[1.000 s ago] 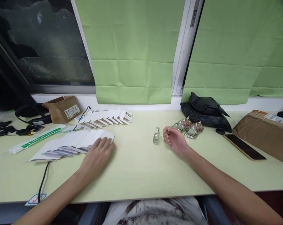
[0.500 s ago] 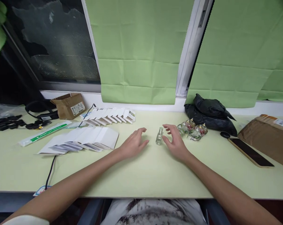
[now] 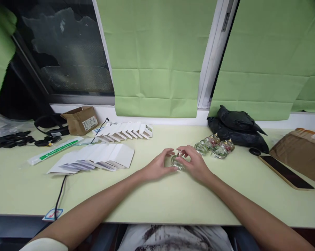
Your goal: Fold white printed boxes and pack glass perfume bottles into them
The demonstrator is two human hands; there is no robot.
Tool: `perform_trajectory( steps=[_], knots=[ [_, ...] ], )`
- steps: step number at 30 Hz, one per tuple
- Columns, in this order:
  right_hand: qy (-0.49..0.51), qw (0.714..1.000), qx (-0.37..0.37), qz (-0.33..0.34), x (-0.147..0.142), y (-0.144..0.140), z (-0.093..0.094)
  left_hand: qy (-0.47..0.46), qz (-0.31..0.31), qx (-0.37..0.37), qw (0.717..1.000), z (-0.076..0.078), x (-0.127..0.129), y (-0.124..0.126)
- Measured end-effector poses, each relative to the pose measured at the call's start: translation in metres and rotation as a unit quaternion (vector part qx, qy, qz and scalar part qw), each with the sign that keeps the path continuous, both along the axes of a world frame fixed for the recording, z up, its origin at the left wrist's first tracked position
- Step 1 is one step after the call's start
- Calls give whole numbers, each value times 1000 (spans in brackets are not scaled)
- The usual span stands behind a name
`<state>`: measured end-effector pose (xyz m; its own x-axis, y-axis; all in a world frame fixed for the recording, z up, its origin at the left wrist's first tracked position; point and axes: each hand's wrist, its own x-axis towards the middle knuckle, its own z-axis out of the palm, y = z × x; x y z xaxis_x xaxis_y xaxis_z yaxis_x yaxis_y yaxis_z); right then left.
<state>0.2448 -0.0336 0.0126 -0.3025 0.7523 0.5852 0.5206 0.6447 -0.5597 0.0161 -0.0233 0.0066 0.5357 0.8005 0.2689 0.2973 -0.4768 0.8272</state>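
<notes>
A small clear glass bottle point(image 3: 174, 161) with a round, flat body and a narrow neck is between my hands at the middle of the table. My right hand point(image 3: 196, 164) pinches it near the neck, thumb and fingertips closed on its right side. On the other side, my left hand point(image 3: 157, 165) curves around the bottle, its thumb against the lower edge and its fingers by the upper left. Fingers partly cover the neck. Beyond my right hand lie several similar round glass bottles, greenish ones point(image 3: 203, 147) and reddish ones point(image 3: 227, 144) with gold tops.
White folded boxes point(image 3: 121, 155) lie overlapped at left, with a second row point(image 3: 126, 130) behind. A black bag point(image 3: 238, 129), a phone point(image 3: 285, 172) and a brown parcel point(image 3: 301, 153) are at right. An open carton point(image 3: 80, 122) stands back left; a black cable point(image 3: 60, 193) crosses the table edge.
Both hands have come together onto the glass bottle, which stood untouched between them. The bottle has turned so its round face shows. The view has shifted slightly.
</notes>
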Motion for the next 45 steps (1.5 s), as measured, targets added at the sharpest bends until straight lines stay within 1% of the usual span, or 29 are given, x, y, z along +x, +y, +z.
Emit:
perform_trajectory(
  steps=[3,9,14,18,21,23,25,26,27,29,30,32,33,35,37,41,45],
  knots=[
    [1,1000,-16,6,-4,-4,1,-11,-23,4,1000,1,5,-3],
    [9,999,-18,43,-5,-8,2,-26,-5,18,999,1,6,-4],
    [26,998,-22,61,-5,-7,0,17,-2,6,1000,3,8,-7],
    [36,997,-24,61,-6,-8,1,49,24,29,998,1,8,-8],
    [55,996,-24,67,-8,-6,6,56,23,44,997,1,7,-8],
    [115,992,-10,58,-8,-3,12,52,17,51,997,2,6,-8],
    [194,981,26,13,-4,2,18,54,15,54,997,3,6,-8],
    [210,976,48,-18,0,4,20,57,17,54,997,4,6,-8],
    [199,977,63,-41,3,6,20,59,20,53,997,4,6,-8],
    [113,990,63,-51,11,9,15,56,22,48,997,2,6,-8],
    [61,996,52,-43,14,11,10,51,24,44,997,1,6,-8],
    [-21,1000,7,-23,19,14,-1,39,28,34,998,-1,5,-6],
    [-48,999,-21,-14,20,15,-7,33,33,28,999,-1,5,-6],
    [-86,995,-51,-4,20,17,-14,21,44,17,999,-1,3,-6],
    [-113,992,-54,4,19,17,-16,12,42,7,999,1,2,-6],
    [-142,989,-33,23,18,14,-9,-15,13,-17,1000,5,2,-8],
    [-110,994,-2,27,17,9,-3,-75,11,-66,995,7,-1,-9]
  ],
)
